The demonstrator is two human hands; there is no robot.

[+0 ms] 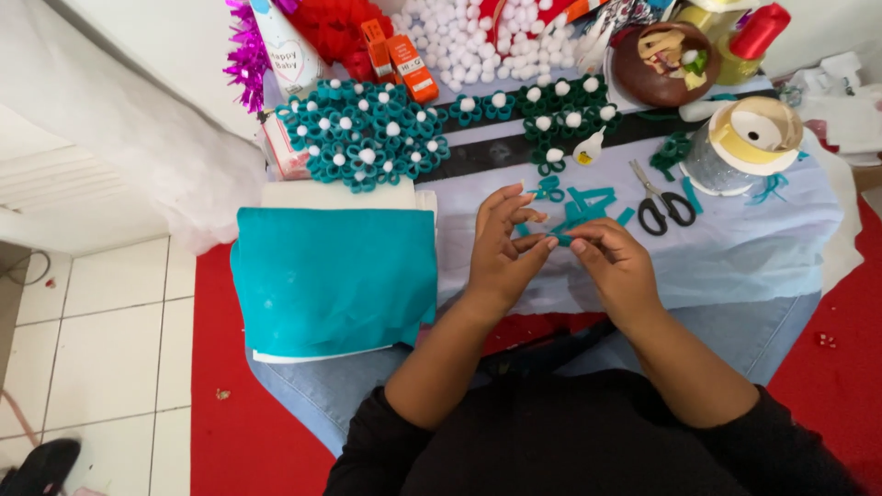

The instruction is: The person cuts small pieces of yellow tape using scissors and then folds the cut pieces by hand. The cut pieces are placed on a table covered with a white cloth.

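Head camera looks straight down at a small teal felt strip (pixel 558 238) pinched between both hands, right over the low table's pale cloth (pixel 753 248). The left hand (pixel 503 246) has thumb and forefinger closed on one end of the strip, and the right hand (pixel 614 262) grasps the other end with its fingertips, so neither is loose.

If you ask me, the trick here is keeping the pinch right at the tips so the strip curls tight and even. Too much slack between the two grips and the loop goes lopsided.

Just beyond the fingertips lie more cut teal strips (pixel 588 202) and one finished little loop (pixel 550 189). A bit farther out to the right of the grip sit black-handled scissors (pixel 663 204), and past the loop a small glue bottle (pixel 589 147). Worth keeping both that close, I'd say.

Farther away from the hands are clusters of finished teal felt flowers (pixel 363 138) with white pompom centres, plus a pile of loose white pompoms (pixel 496 41). Off to the left of the grip, a folded teal felt sheet (pixel 333 276) rests on the lap.
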